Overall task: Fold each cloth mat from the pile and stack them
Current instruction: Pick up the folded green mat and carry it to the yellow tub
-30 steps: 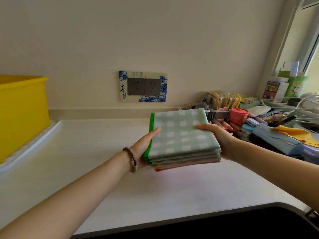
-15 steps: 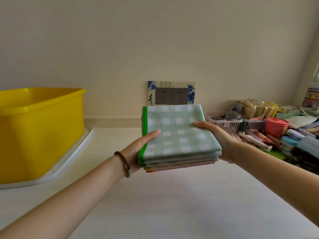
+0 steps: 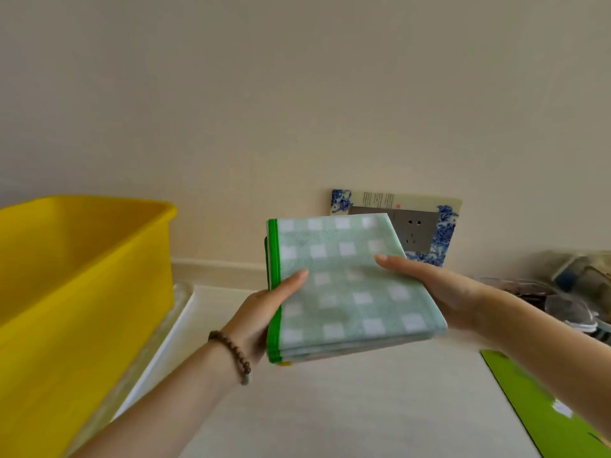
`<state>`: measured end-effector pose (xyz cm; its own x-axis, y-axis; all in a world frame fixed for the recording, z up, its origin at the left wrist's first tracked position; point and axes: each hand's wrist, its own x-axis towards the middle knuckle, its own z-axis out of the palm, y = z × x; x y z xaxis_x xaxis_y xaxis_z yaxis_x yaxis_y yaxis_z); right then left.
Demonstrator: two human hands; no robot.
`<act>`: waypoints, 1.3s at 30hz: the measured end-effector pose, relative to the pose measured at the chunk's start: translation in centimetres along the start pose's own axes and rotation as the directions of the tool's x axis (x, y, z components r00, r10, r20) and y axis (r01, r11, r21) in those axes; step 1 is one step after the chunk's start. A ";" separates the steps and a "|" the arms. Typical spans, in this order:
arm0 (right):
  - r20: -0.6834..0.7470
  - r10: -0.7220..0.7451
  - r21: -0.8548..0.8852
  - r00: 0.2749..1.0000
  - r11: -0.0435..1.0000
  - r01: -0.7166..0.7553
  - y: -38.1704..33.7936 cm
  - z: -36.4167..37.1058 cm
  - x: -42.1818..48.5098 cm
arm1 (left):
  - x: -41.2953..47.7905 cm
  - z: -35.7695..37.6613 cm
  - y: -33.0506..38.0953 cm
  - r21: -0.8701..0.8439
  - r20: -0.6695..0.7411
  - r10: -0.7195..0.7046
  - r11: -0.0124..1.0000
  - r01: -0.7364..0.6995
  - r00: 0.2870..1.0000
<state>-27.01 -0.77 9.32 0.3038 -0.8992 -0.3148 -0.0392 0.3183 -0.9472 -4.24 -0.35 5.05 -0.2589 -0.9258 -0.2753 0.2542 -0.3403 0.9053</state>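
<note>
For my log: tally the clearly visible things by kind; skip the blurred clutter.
Hands: 2 (left hand, right hand)
Stack of folded mats: 1
Yellow tub: 1
White tray: 1
Socket plate: 1
Bead bracelet: 1
Lime-green sheet: 1
Total: 8

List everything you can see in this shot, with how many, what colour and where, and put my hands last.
stack of folded cloth mats: one, several layers, top one green-and-white checked, held above the counter
yellow tub: one, yellow, left, on the tray
tray: one, white, under the tub
wall socket: one, grey, blue-and-white surround, behind the stack
counter: one, white, below the hands
green sheet: one, lime, lower right
clutter: count unclear, blurred, far right
bracelet: one, brown beads, left wrist
left hand: one, grips the stack's left edge
right hand: one, grips the stack's right edge
</note>
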 end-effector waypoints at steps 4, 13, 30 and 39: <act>0.056 0.073 0.003 0.996 0.997 -0.073 -7.1 1.8 0.9 | -1.9 0.1 6.7 0.015 -0.071 0.043 0.999 -0.042 0.997; 0.339 0.085 -0.179 0.937 0.984 -0.025 -19.8 10.6 3.8 | -8.3 -4.1 18.5 0.000 -0.266 0.009 1.000 -0.009 0.964; 0.633 0.361 -0.448 0.685 0.892 -0.055 -19.6 29.5 20.2 | -10.4 -20.0 17.5 -0.351 -0.583 -0.117 0.929 -0.119 0.804; 0.577 0.572 -0.565 0.583 0.795 -0.220 -14.3 32.7 28.7 | -5.6 -25.6 12.3 -0.425 -0.689 -0.286 0.904 -0.052 0.666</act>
<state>13.45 -21.33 15.81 0.7041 -0.1694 -0.6896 -0.6359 0.2818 -0.7185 24.25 -3.53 9.45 0.3976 -0.6325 -0.6648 0.6390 -0.3291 0.6952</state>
